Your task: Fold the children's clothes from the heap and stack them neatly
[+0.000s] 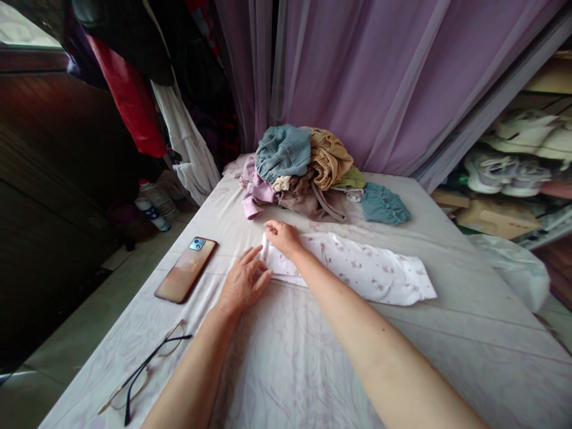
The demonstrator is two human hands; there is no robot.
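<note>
"Where does the white printed garment (379, 271) lie?"

"Flat on the cover (286, 345), stretching rightward from the fingers. The right hand (284, 238) curls at its far left corner; whether it pinches cloth, I cannot tell."

"And the left hand (240, 285)?"

"Fingers loosely spread beside the near left edge. Good work here likely calls for light, even pressure, corners square, creases eased outward without dragging."

A phone (186, 270) lies near eyeglasses (153, 353); sneakers (489, 173) rest on shelving (549, 229).
</note>
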